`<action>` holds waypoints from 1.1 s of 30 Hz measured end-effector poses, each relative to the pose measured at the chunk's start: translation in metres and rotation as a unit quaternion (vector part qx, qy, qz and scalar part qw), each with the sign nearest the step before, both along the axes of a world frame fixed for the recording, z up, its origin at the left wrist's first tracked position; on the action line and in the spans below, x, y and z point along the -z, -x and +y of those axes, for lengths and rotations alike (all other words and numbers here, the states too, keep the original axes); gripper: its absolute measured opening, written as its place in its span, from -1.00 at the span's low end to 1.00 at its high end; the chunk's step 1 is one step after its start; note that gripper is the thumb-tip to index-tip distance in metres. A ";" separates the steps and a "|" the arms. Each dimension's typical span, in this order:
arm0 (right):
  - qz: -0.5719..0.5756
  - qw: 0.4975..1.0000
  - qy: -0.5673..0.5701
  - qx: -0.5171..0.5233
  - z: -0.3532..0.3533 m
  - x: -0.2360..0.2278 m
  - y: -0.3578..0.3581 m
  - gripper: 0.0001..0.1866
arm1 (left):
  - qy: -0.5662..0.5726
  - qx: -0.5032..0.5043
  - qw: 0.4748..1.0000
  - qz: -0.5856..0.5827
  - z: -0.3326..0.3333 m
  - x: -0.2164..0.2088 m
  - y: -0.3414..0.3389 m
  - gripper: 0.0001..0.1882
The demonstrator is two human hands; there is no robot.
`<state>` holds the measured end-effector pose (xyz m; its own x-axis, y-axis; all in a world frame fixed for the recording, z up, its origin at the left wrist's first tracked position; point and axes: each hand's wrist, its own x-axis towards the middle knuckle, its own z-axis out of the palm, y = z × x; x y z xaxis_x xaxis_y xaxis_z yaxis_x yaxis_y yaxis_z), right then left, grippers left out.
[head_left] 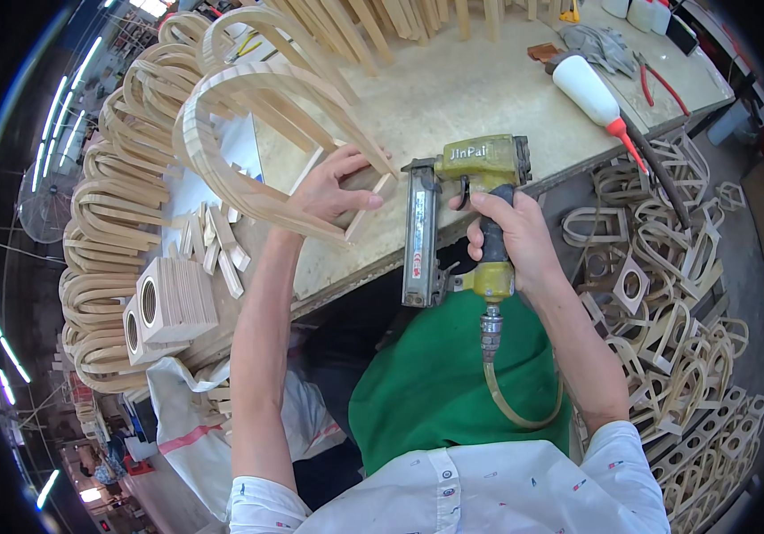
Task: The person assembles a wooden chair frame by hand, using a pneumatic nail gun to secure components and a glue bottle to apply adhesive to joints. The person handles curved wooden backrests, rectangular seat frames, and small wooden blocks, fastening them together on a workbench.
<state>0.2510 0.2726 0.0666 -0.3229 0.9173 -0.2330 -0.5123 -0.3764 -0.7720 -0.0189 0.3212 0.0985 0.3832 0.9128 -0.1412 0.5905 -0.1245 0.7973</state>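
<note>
My left hand is closed around the lower end of an arched wooden frame, with the thumb by a short crosspiece that joins two legs. The frame stands tilted on the worktable, its curved top toward the upper left. In my right hand is a yellow-green pneumatic staple gun, gripped by its black handle. A finger lies near the trigger. The gun's nose is close to the frame's right corner, with a small gap between them. An air hose hangs from the handle.
Bent wooden arches line the table's left edge. Near them lie small wood strips and blocks with round holes. Wooden slats stand at the back. A white bottle and red-handled pliers lie right; finished frames cover the floor.
</note>
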 end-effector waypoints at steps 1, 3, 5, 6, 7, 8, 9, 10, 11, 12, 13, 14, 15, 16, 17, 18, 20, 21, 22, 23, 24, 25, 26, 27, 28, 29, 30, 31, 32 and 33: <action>-0.002 1.000 0.001 0.004 0.000 0.000 0.000 -0.73 | 0.002 -0.003 1.000 -0.006 0.000 0.001 0.000 -0.38; -0.007 1.000 -0.003 -0.002 -0.001 -0.002 0.001 -0.73 | 0.005 -0.009 1.000 -0.020 0.002 0.003 0.003 -0.39; 0.010 1.000 -0.003 -0.005 -0.001 -0.002 0.000 -0.79 | 0.003 -0.004 1.000 -0.024 0.001 0.005 0.004 -0.37; 0.011 1.000 -0.003 -0.005 -0.001 -0.002 0.000 -0.79 | 0.001 -0.001 1.000 -0.026 0.001 0.006 0.004 -0.37; 0.012 1.000 -0.002 -0.005 -0.001 -0.001 0.000 -0.79 | -0.001 0.000 1.000 -0.023 0.002 0.006 0.004 -0.37; 0.013 1.000 -0.002 -0.006 0.000 -0.001 0.000 -0.79 | -0.004 0.001 1.000 -0.020 0.002 0.006 0.003 -0.37; 0.012 1.000 -0.001 -0.006 0.000 -0.001 0.000 -0.79 | -0.006 0.001 1.000 -0.017 0.002 0.005 0.002 -0.37; 0.010 1.000 -0.001 -0.006 0.000 -0.001 0.000 -0.79 | -0.001 -0.005 1.000 -0.020 0.002 0.005 0.002 -0.37; 0.009 1.000 -0.001 -0.007 0.000 -0.001 0.001 -0.79 | 0.003 -0.012 1.000 -0.022 0.002 0.004 0.001 -0.37; 0.009 1.000 -0.001 -0.009 0.000 -0.001 0.001 -0.79 | 0.007 -0.018 1.000 -0.025 0.002 0.004 0.001 -0.37; 0.008 1.000 -0.002 -0.011 0.000 -0.002 0.002 -0.79 | 0.004 -0.014 1.000 -0.028 0.002 0.005 0.002 -0.37; 0.007 1.000 -0.003 -0.014 0.000 -0.002 0.002 -0.79 | 0.000 -0.011 0.999 -0.031 0.002 0.008 0.004 -0.37; 0.005 1.000 -0.001 -0.012 0.000 -0.002 0.002 -0.79 | -0.004 -0.007 0.999 -0.034 0.002 0.009 0.004 -0.37; 0.003 1.000 0.001 -0.009 0.000 -0.002 0.002 -0.78 | -0.006 -0.005 0.999 -0.032 0.002 0.009 0.004 -0.37; 0.000 1.000 0.003 -0.007 0.000 -0.002 0.002 -0.78 | -0.007 -0.004 0.999 -0.031 0.002 0.007 0.004 -0.37; -0.001 1.000 0.000 -0.010 0.000 -0.002 0.002 -0.78 | -0.009 -0.003 1.000 -0.029 0.002 0.006 0.003 -0.37; -0.005 1.000 -0.004 -0.015 -0.001 -0.004 0.003 -0.78 | -0.011 -0.001 1.000 -0.026 0.001 0.007 0.004 -0.38; -0.006 1.000 -0.003 -0.012 0.000 -0.004 0.003 -0.76 | -0.013 0.001 1.000 -0.023 0.001 0.006 0.004 -0.38; -0.007 1.000 -0.001 -0.009 0.000 -0.004 0.003 -0.74 | -0.012 0.000 1.000 -0.022 0.001 0.006 0.004 -0.38; -0.007 1.000 0.001 -0.006 0.000 -0.004 0.003 -0.72 | -0.012 -0.001 1.000 -0.021 0.001 0.005 0.003 -0.38; -0.010 1.000 0.000 -0.007 -0.001 -0.004 0.004 -0.72 | -0.011 -0.002 1.000 -0.020 0.002 0.005 0.003 -0.39; -0.012 1.000 -0.001 -0.009 -0.002 -0.004 0.005 -0.72 | -0.014 -0.001 1.000 -0.022 0.002 0.006 0.004 -0.38; -0.014 1.000 -0.001 -0.011 -0.002 -0.005 0.005 -0.72 | -0.017 0.001 1.000 -0.024 0.003 0.009 0.006 -0.38; -0.009 1.000 0.005 -0.008 -0.001 -0.005 0.005 -0.74 | -0.018 0.002 1.000 -0.026 0.002 0.010 0.006 -0.38; -0.003 1.000 0.012 -0.005 0.000 -0.005 0.004 -0.76 | -0.014 -0.001 1.000 -0.026 0.002 0.010 0.006 -0.38; 0.002 1.000 0.019 -0.002 0.001 -0.004 0.003 -0.78 | -0.010 -0.004 1.000 -0.026 0.003 0.009 0.004 -0.38; 0.002 1.000 0.017 -0.003 0.000 -0.005 0.003 -0.78 | -0.007 -0.007 1.000 -0.026 0.001 0.007 0.002 -0.37; 0.002 1.000 0.014 -0.004 -0.002 -0.005 0.004 -0.79 | -0.010 -0.004 1.000 -0.026 0.001 0.007 0.003 -0.37; 0.002 1.000 0.012 -0.005 -0.003 -0.005 0.004 -0.79 | -0.013 -0.001 1.000 -0.027 0.000 0.008 0.004 -0.37; 0.003 1.000 0.015 -0.006 -0.002 -0.004 0.004 -0.77 | -0.015 0.004 1.000 -0.027 0.001 0.008 0.006 -0.38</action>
<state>0.2471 0.2705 0.0711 -0.3358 0.9059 -0.2579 -0.5112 -0.4053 -0.7579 -0.0245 0.3221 0.0900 0.3973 0.9129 -0.0930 0.5457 -0.1536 0.8238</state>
